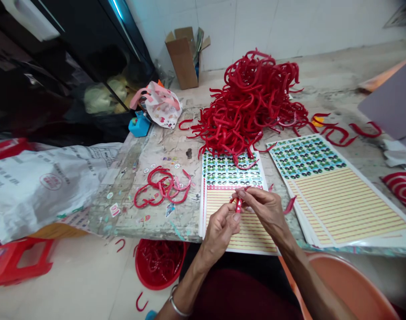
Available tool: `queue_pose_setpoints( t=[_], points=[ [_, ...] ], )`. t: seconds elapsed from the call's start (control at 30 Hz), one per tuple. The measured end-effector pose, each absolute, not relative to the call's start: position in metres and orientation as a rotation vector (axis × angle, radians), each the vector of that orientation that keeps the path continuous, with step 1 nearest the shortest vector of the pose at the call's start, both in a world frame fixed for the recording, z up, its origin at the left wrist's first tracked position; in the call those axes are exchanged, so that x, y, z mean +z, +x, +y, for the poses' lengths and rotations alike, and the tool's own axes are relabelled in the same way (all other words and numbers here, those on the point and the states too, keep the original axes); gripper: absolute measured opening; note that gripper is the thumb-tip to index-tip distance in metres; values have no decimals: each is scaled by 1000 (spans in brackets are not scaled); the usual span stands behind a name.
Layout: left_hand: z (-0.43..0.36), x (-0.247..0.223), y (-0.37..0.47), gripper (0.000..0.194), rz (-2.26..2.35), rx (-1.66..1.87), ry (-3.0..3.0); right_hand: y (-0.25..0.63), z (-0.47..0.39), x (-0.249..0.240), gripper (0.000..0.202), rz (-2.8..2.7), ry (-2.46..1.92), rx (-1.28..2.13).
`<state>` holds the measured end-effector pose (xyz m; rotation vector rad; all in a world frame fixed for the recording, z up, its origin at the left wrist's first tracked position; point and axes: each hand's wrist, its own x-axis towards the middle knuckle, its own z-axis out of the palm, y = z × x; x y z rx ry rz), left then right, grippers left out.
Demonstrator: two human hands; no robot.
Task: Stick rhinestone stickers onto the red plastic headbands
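Observation:
My left hand (221, 226) is closed in a pinch on a curved red band (239, 205) with small white marks. At the upper end of that band, the fingertips of my right hand (264, 206) are pressed together, also gripping it. Much of the band is hidden behind the fingers. Both hands are over a sticker sheet (236, 233) with green and blue pictures at its top and thin yellow and red strips below. Beyond it rises a large heap of red curved bands (249, 98). A few looped red bands (163, 186) lie to the left.
A second stack of sticker sheets (343, 204) lies at the right. Farther back are a cardboard box (183, 62), a blue tape dispenser (139, 126) and a patterned bag (163, 106). Below the table's edge stand a red bucket (139, 271) and an orange tub (352, 284).

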<state>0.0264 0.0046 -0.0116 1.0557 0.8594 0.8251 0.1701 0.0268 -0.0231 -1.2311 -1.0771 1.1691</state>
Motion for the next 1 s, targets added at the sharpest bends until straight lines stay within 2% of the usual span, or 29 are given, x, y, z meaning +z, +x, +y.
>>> queue_pose_setpoints(
  t=[0.17, 0.3, 0.47, 0.8, 1.0],
  points=[
    [9, -7, 27, 22, 873, 793, 1188, 173, 24, -25, 11, -1158, -1225, 1037],
    [10, -7, 30, 25, 942, 773, 1205, 175, 21, -23, 9, -1237, -1246, 803],
    [9, -12, 34, 26, 1009, 824, 1286, 175, 14, -14, 14, -1348, -1223, 607],
    [5, -15, 31, 25, 1039, 844, 1326, 167, 23, -28, 10, -1223, -1251, 776],
    [1, -20, 28, 25, 1011, 855, 1296, 162, 19, -30, 19, -1112, -1296, 1019]
  ],
)
